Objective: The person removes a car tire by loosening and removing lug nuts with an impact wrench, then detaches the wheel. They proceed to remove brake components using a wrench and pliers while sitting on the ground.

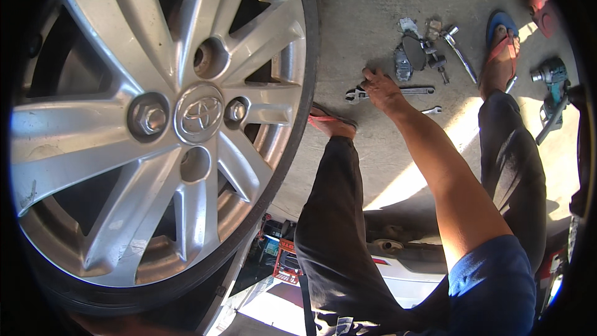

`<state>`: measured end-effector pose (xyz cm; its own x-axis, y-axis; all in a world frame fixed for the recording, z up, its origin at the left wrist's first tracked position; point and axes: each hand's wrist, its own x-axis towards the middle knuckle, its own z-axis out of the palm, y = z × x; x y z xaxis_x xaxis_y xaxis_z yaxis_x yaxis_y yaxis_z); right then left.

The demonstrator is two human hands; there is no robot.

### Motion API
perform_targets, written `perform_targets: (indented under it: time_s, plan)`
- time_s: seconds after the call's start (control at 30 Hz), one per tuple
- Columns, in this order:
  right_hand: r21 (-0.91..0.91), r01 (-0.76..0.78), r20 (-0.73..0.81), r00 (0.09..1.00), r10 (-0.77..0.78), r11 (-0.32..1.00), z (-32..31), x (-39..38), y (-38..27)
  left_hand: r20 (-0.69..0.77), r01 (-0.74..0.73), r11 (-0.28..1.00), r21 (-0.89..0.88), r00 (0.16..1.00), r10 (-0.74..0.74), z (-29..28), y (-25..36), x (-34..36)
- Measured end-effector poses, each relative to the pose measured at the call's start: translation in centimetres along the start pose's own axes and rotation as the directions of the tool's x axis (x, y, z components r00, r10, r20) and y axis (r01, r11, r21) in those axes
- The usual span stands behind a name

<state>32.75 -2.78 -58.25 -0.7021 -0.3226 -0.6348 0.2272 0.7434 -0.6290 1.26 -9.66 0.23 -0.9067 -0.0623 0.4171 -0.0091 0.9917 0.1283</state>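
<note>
My right hand (382,91) reaches down to the concrete floor, over the middle of an adjustable wrench (418,91). Its fingers are partly bent and look spread apart; the palm side is hidden. The wrench's jaw end (356,94) shows to the left of the hand. Filling the left side is a silver alloy wheel (155,193) with a black tire. Two lug bolts, one on the left (149,118) and one on the right (236,111), sit in its recesses, while the upper hole (208,59) and lower hole (194,165) show no bolt head. My left hand is out of sight.
Beyond my hand lie a small open-end wrench (432,111), a ratchet handle (461,56), dark metal fittings (438,62) and a round dark lid (414,53). A teal cordless impact driver (552,84) lies far right. My feet in flip-flops flank the tools.
</note>
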Motion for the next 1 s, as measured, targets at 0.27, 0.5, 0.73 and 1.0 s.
perform_targets:
  time_s: [0.27, 0.5, 0.73, 1.0]
  plan:
    - [-0.107, -0.025, 0.016, 1.000, 0.027, 0.994, 2.8, 0.4, -0.9, 0.039, -0.120, 0.991, 0.056, 0.992, 0.118, -4.0, -3.1, -4.7]
    - [0.211, -0.142, 0.239, 0.967, 0.090, 0.967, -1.1, -0.3, 2.8, 0.128, -0.145, 0.986, 0.077, 0.983, 0.135, -2.9, -3.5, -8.3]
    - [0.610, -0.262, 0.400, 0.916, -0.006, 0.748, -11.5, -7.5, 0.0, 0.185, -0.210, 0.932, 0.294, 0.970, 0.160, 0.8, 5.3, -4.6]
    - [0.692, -0.143, 0.160, 0.986, 0.043, 0.708, -21.8, -15.7, -3.7, 0.516, -0.530, 0.831, 0.167, 0.766, 0.384, 7.7, 13.1, 2.7]
